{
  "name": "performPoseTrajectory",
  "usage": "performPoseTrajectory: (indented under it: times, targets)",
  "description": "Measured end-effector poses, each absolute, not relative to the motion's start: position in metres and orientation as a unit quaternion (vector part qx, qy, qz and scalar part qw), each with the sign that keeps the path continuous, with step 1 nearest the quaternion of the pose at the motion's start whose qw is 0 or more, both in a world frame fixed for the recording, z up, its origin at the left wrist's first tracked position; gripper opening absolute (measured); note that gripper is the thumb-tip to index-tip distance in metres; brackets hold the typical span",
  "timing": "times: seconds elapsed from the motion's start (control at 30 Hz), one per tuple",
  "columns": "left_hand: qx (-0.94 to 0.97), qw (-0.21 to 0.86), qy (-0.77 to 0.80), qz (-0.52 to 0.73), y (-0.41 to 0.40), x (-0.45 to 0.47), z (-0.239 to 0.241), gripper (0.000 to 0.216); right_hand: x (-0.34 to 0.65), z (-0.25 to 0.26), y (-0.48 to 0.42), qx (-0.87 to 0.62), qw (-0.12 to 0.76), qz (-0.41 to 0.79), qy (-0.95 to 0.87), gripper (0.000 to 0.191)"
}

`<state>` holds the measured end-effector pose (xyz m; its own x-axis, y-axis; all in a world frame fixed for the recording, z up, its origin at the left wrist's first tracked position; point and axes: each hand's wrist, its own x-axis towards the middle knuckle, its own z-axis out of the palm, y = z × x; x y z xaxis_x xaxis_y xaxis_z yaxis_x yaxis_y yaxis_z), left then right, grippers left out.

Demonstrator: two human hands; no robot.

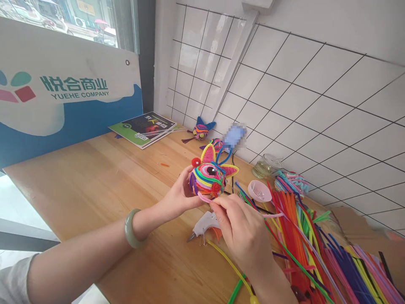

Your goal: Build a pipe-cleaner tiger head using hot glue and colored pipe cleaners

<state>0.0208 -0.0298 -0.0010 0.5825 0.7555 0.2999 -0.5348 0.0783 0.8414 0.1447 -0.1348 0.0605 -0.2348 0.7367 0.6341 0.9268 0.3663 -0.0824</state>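
My left hand [183, 190] is closed around a rainbow-striped pipe-cleaner animal head [201, 179]. The round head has pink ears edged in yellow, a black-and-white eye, red pompoms and a blue bow on top. Close to its lower edge, my right hand [242, 228] pinches a pink pipe cleaner [205, 197] between thumb and forefinger. One part of that pipe cleaner lies against the head; a pink length also shows beyond my right knuckles. Under my hands rests a white glue gun [202, 224], partly hidden, its nozzle pointing left.
Loose pipe cleaners [294, 223] in many colours spread over the right side of the wooden table [133, 173]. Behind them are a pink bowl [260, 191] and a glass jar [264, 166]. A similar head [201, 130] and booklets [144, 128] lie near the tiled wall.
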Motion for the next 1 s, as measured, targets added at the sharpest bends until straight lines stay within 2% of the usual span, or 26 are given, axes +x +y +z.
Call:
performPoseTrajectory:
  times: [0.33,0.7,0.83,1.0]
  targets:
    - [0.45,0.81,0.037,0.375,-0.0333,0.015,-0.002,0.057,0.1467,0.056,-0.1331,-0.558,0.303,-0.168,-0.754,0.008]
    - [0.449,0.795,0.066,0.403,-0.0347,0.0167,0.003,0.044,0.1456,0.0535,-0.1345,-0.582,0.3,-0.159,-0.739,0.011]
    - [0.46,0.793,0.056,0.396,-0.034,0.0175,0.0017,0.046,0.1454,0.0537,-0.1349,-0.59,0.296,-0.157,-0.735,0.012]
    - [0.487,0.766,0.044,0.418,-0.0319,0.0192,-0.0021,0.061,0.1455,0.0539,-0.1347,-0.594,0.297,-0.167,-0.729,0.014]
